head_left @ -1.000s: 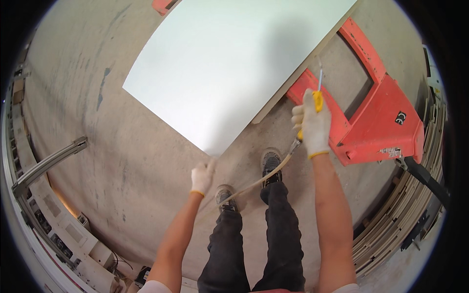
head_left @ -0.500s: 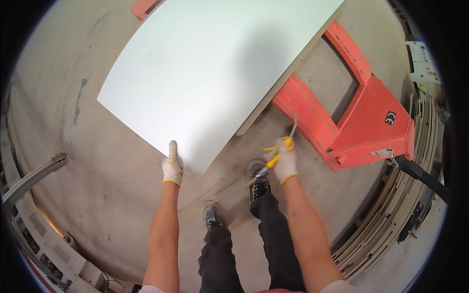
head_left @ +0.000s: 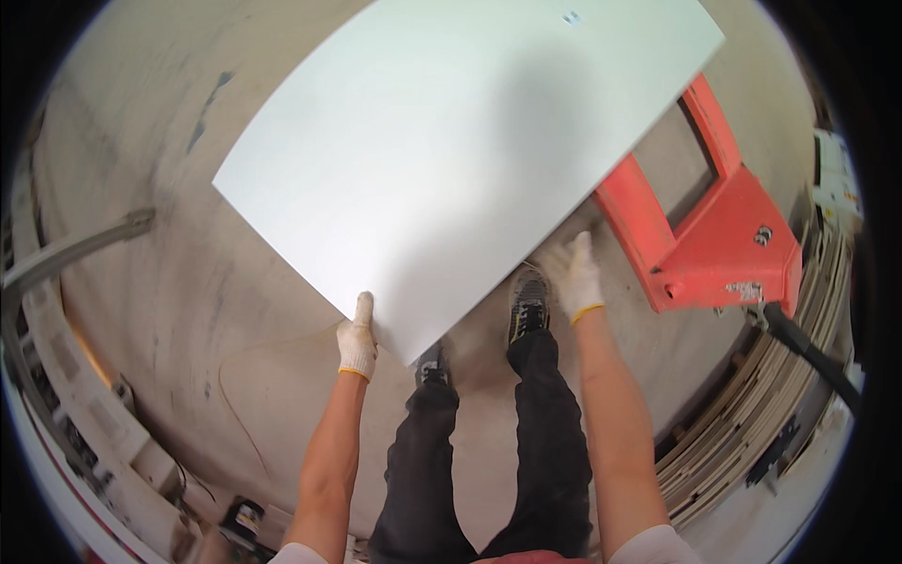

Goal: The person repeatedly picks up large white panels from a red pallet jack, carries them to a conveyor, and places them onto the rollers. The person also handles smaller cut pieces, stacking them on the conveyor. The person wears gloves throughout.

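A large, smooth, pale sheet panel [head_left: 376, 169] spreads out in front of me, its near corner above my left shoe. My left hand [head_left: 357, 336], in a white knit glove with a yellow cuff, grips the panel's near left edge, with the thumb on top and the fingers hidden underneath. Just off the panel's right edge, my right hand [head_left: 575, 277], in a matching glove, is a little blurred, with its fingers apart and no tool visible in it. A thin, pale strap [head_left: 223, 376] curves across the floor to the left of my left hand.
A red pallet truck [head_left: 723, 244] with a black handle [head_left: 813, 352] stands at the right, its forks running under the panel. Long strips [head_left: 761, 428] are stacked at the lower right. A grey metal arm [head_left: 85, 246] and pale machinery [head_left: 89, 395] line the left.
The yellow-handled cutting tool that was in my right hand no longer shows, and that hand's fingers have spread. The panel's near corner now overlaps my left shoe. More strap shows at left.
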### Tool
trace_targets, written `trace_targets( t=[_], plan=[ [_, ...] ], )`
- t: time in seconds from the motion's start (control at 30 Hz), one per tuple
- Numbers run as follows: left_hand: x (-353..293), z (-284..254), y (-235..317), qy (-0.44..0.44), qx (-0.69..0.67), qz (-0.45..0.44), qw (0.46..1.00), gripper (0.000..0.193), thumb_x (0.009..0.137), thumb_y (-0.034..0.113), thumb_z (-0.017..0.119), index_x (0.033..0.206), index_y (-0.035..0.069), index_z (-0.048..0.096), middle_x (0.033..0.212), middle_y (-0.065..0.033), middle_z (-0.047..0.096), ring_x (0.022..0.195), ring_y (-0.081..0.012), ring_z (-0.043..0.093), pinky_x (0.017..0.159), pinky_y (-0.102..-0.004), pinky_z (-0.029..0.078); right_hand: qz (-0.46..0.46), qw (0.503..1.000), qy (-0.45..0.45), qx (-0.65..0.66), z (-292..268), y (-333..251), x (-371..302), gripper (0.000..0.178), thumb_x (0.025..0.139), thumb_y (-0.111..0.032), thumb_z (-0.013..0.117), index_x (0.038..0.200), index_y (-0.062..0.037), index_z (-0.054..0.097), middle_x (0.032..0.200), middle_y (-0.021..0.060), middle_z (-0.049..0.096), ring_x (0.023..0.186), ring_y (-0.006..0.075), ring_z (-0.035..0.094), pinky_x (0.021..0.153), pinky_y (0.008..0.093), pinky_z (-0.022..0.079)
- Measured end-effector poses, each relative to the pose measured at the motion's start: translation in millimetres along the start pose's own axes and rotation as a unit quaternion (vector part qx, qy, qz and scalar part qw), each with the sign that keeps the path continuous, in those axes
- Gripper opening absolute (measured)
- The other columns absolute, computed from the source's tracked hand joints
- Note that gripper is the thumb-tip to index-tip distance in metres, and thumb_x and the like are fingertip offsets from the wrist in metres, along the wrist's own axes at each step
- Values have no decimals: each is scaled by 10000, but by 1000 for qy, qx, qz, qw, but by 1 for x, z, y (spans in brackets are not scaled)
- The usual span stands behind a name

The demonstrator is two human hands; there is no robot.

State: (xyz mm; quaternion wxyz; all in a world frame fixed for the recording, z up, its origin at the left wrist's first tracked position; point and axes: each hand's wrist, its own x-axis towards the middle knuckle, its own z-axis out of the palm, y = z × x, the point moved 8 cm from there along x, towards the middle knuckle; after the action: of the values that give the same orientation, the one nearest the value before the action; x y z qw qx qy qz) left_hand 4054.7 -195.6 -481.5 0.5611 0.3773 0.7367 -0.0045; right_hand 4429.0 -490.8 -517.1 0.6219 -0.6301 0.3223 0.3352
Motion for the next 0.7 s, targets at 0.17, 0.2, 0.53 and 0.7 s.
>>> trace_targets(
  t=[0.17,0.2,0.53,0.7],
  plan=[
    [-119,-116,-18,40,-6,-43,998,654,901,669,861,686,165,504,589,36,436,445,-125,363,428,-355,302,-54,990,-59,-113,49,-102,-66,878,1117,-601,606,1666,60,424,1646,227,546,1491,343,553,1230,453,473],
    [-151,-143,-21,45,-7,-61,997,627,902,649,870,701,144,556,605,35,459,464,-117,386,443,-347,319,-62,985,-77,-140,53,-114,-82,855,1124,-578,610,1669,57,433,1682,205,524,1526,323,521,1231,426,471],
    [-420,-356,-32,106,-4,-9,994,720,896,604,886,980,-107,807,884,-124,789,778,-194,723,734,-389,593,-15,967,-213,-139,20,-85,-280,629,1191,-413,544,1517,124,576,1527,178,661,1351,300,667,1160,424,549],
    [-507,-456,-23,141,-50,13,989,757,893,639,876,961,-111,803,871,-130,793,759,-178,734,720,-367,592,-201,841,-299,-404,30,-66,-387,606,1175,-366,596,1585,73,518,1549,159,636,1354,312,662,1155,454,550]
  ],
)
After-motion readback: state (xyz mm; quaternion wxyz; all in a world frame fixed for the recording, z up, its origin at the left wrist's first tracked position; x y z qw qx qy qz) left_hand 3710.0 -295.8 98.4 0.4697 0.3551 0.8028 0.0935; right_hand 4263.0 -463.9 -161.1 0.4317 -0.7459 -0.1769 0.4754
